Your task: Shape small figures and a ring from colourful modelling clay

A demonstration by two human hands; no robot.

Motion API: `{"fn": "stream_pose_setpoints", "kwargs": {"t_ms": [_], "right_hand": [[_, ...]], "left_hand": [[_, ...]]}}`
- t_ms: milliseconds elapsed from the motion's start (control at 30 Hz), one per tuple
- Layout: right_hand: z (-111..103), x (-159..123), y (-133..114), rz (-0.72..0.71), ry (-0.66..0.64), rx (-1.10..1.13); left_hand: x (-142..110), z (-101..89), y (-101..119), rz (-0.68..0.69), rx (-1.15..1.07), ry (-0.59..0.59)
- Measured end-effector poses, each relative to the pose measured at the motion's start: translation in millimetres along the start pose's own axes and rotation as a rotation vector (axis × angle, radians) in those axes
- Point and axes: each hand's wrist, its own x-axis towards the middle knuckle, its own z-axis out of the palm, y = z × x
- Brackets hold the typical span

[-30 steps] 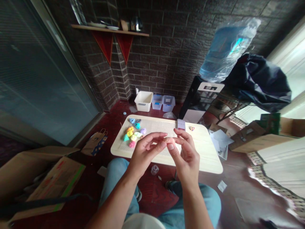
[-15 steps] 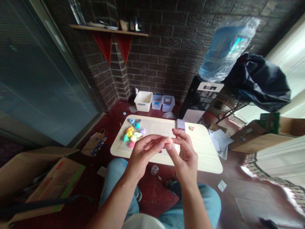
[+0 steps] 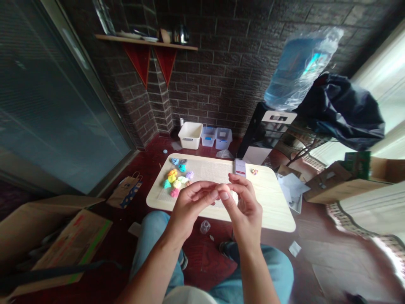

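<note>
Head view: phone (image 3: 240, 167) beyond right hand (image 3: 244, 207)

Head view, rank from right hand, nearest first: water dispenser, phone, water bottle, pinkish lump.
From the right hand:
1. Pinkish lump: at its fingertips.
2. Phone: ahead, on the table.
3. Water dispenser: beyond the table, slightly right.
4. Water bottle: atop the dispenser.
</note>
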Motion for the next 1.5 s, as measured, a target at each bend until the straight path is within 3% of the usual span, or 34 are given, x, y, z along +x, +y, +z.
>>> {"fn": "stream_pose_setpoints", "kwargs": {"t_ms": [1100, 1500], "right_hand": [[0.1, 0.3, -0.9, 0.029, -0.058, -0.005], [0.8, 1.0, 0.5, 0.027, -0.014, -0.003]], "left_hand": [[2.0, -2.3, -2.4, 0.016, 0.008, 0.032], [1.2, -2.6, -0.2, 0.015, 0.037, 0.022]]}}
